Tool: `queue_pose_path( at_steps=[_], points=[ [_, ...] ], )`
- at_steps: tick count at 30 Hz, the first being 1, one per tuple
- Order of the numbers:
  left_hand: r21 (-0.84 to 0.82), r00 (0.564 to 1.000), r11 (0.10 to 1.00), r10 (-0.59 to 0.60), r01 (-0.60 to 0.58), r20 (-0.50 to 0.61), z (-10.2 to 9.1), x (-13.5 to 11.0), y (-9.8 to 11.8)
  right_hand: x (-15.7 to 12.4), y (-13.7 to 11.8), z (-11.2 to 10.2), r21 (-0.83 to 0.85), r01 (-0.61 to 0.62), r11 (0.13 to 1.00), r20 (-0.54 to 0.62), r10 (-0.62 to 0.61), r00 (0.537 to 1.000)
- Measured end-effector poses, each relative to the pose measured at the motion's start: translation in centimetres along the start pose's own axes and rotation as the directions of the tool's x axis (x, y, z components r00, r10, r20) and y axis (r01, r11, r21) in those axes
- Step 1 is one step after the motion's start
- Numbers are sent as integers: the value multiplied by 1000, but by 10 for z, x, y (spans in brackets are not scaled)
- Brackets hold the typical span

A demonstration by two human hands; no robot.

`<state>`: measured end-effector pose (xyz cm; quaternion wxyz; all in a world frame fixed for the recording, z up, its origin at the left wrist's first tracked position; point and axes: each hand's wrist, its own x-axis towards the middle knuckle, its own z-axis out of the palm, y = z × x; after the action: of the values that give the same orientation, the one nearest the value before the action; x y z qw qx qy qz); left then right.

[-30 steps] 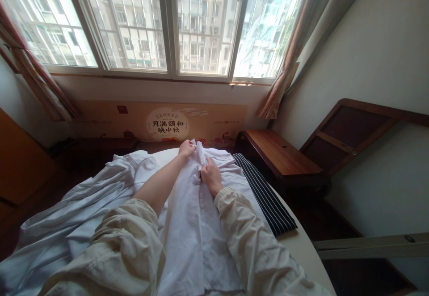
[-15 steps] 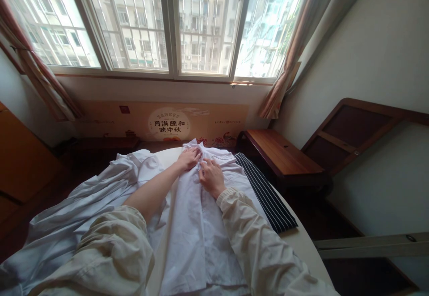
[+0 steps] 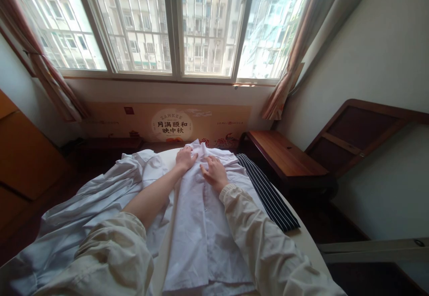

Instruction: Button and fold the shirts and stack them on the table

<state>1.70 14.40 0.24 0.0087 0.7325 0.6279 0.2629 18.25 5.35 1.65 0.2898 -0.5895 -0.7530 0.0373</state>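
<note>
A white button-front garment (image 3: 191,233), like a shirt or coat, lies spread on a pale round-edged table (image 3: 310,251), its collar at the far end. On the left side of its upper front rests my left hand (image 3: 186,157), fingers extended and thumb apart. Across the front opening, my right hand (image 3: 215,173) touches the cloth just below the collar, its fingers loosely bent and apart. Neither hand shows anything gripped. The fingertips of my left hand are partly hidden by the hand itself.
Another rumpled white cloth (image 3: 110,193) spreads along the left and hangs past the table. A folded black-and-white striped cloth (image 3: 268,193) lies at the right edge. Beyond stand a wooden bench (image 3: 288,153) and a printed panel (image 3: 217,121) below the window.
My hands have come slightly apart at the collar; the left has shifted a little left and its thumb now shows. Fingers of the right have opened out. The view has shifted slightly.
</note>
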Motion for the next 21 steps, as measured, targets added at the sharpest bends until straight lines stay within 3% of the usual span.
queue_pose_path(
  at_steps=[3, 6, 8, 11, 18, 21],
  points=[
    [26, 1000, 1000, 6, -6, 4, 3, -2, -4, 16, 1, -2, -30, 109, 994, 9, -109, 994],
    [30, 1000, 999, 12, -12, 3, 6, -4, -6, 27, 9, 4, -60, 164, 985, 112, -157, 981],
    [20, 1000, 1000, -13, 13, -19, 7, -5, -6, 29, 17, 11, -86, 101, 991, 183, -84, 979],
    [-1, 996, 998, -56, 56, -72, 8, -7, -7, 27, 29, 21, -105, -16, 994, 199, 37, 979],
    [-72, 995, 997, -39, 33, -87, 10, -9, -10, 43, 33, 25, 63, -268, 961, 34, 266, 963],
    [-94, 996, 995, -22, 13, -91, 10, -9, -12, 49, 32, 26, 77, -289, 954, -7, 290, 957]
  ],
)
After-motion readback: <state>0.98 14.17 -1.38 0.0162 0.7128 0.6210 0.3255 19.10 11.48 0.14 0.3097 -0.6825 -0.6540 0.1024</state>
